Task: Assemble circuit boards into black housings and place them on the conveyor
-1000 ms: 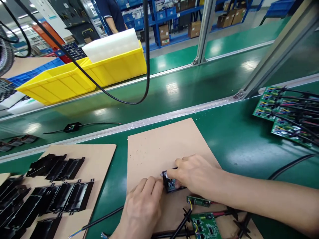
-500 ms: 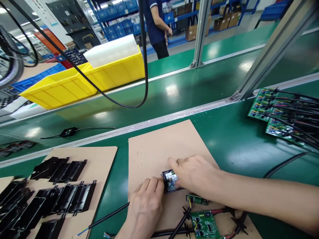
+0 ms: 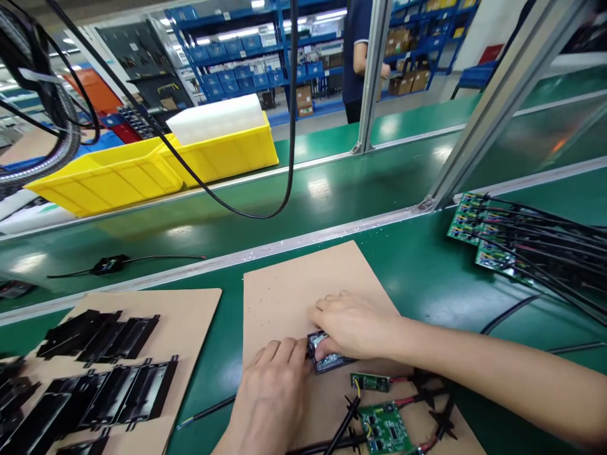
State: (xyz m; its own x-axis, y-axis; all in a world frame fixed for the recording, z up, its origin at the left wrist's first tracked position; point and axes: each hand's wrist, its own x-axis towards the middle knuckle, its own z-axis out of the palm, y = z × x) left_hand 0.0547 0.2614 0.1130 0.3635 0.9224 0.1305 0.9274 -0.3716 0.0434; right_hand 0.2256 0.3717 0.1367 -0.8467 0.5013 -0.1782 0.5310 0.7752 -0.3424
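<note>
Small black module [image 3: 327,355], near centre of cardboard sheet [image 3: 294,284]. Left hand [image 3: 275,395] fingers together, bracing its left side; right hand [image 3: 353,325] curled, pinching it. Judged step: seating; next needs even pressure

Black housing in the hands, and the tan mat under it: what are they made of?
Black housing: probably moulded plastic, dull sheen, thin walls. Tan mat: looks like cardboard or fibreboard, matte, speckled, thin flat edge.

Green bench [image 3: 427,278]: center cardboard sheet [image 3: 294,284], left cardboard sheet [image 3: 190,309], PCBs [image 3: 467,218] far right.
</note>
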